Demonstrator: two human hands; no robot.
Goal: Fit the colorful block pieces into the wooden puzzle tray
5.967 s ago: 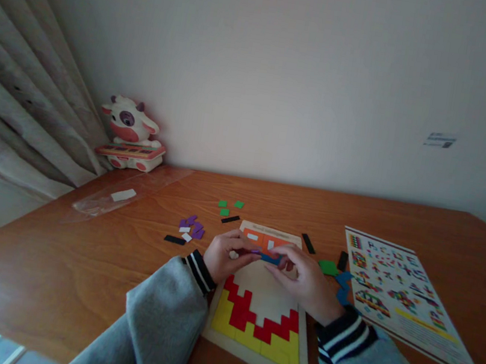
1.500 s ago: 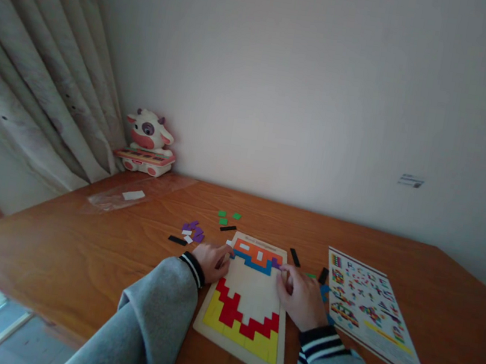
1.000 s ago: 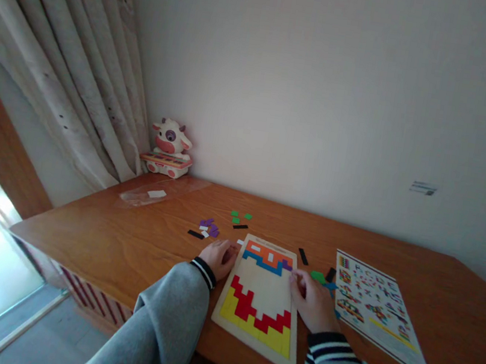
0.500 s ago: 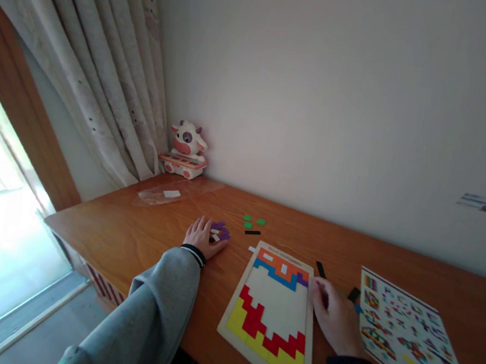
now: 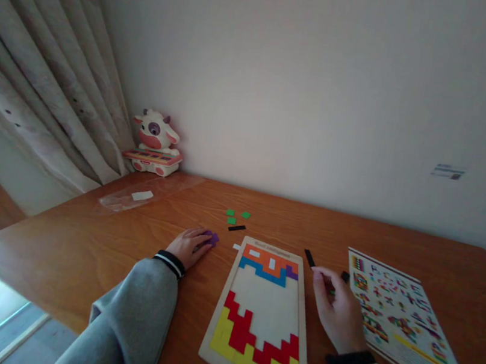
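Observation:
My left hand (image 5: 190, 248) rests on the tabletop with its fingers curled in around purple puzzle pieces (image 5: 213, 239), which poke out past the fingertips. How many lie under the hand is hidden. To its right lies a wooden puzzle board (image 5: 266, 298), with orange, blue and purple pieces along the top and red and yellow ones along the bottom. Beside the board's right edge, my right hand (image 5: 337, 310) has thumb and index finger pinched together. Its fingertips are close to the end of a black strip piece (image 5: 308, 256); whatever they hold is too small to tell.
Several green pieces (image 5: 231, 220) and another black strip (image 5: 236, 228) lie behind the board. A white piece (image 5: 236, 247) sits at its left edge. At the right is a printed pattern sheet (image 5: 413, 329). Clear plastic wrap (image 5: 118, 200) and a cow toy (image 5: 155, 143) stand toward the left back.
The view has swung to the right. My left fingers have drawn in over the purple pieces, and the white pieces beside them are now out of sight. My right hand stays near the black strip.

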